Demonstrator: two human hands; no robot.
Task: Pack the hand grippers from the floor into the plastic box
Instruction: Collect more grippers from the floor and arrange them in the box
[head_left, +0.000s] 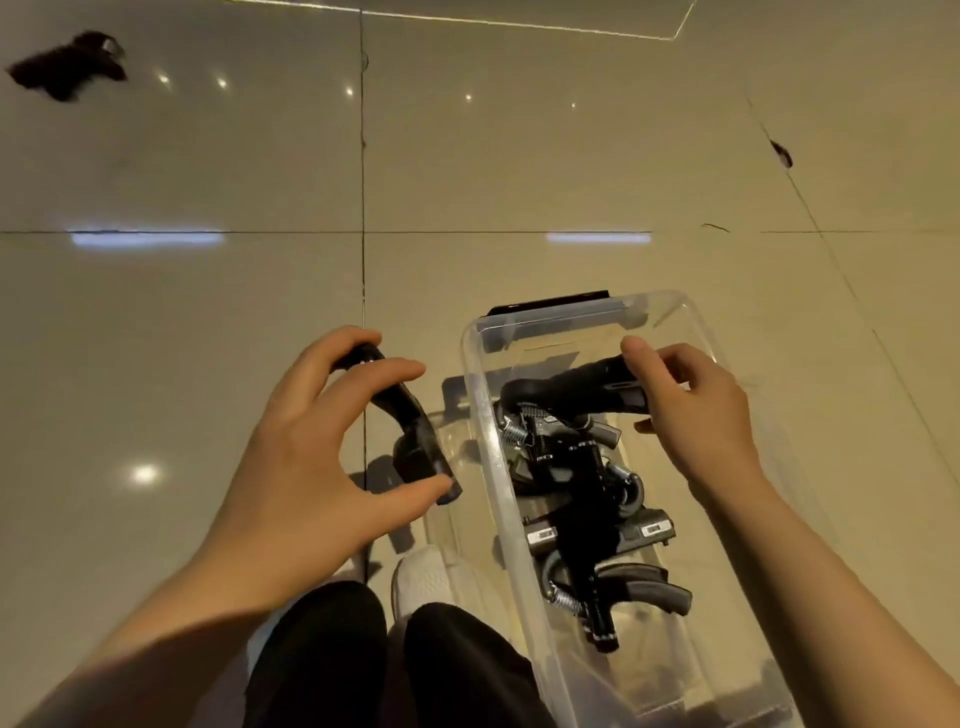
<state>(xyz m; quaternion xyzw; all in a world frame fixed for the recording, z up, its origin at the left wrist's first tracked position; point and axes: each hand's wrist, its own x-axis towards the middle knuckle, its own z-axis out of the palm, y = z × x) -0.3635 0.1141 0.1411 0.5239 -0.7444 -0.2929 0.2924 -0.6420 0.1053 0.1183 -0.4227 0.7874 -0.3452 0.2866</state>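
A clear plastic box (485, 415) stands on the floor at lower centre-right, with several black hand grippers (571, 478) with metal springs piled inside. My left hand (311, 457) holds a black hand gripper (410, 426) just left of the box, fingers curled round its handles. My right hand (696, 415) is over the box's far end and pinches the handle of another black hand gripper (582, 382) lying on top of the pile. One more black hand gripper (67, 65) lies blurred on the floor at the far upper left.
Glossy beige floor tiles (519, 166) surround the box. My knees in black trousers (395, 665) and a white shoe (421, 577) are at the bottom, touching the box's near left side. A clear lid's edge (675, 28) shows at the top.
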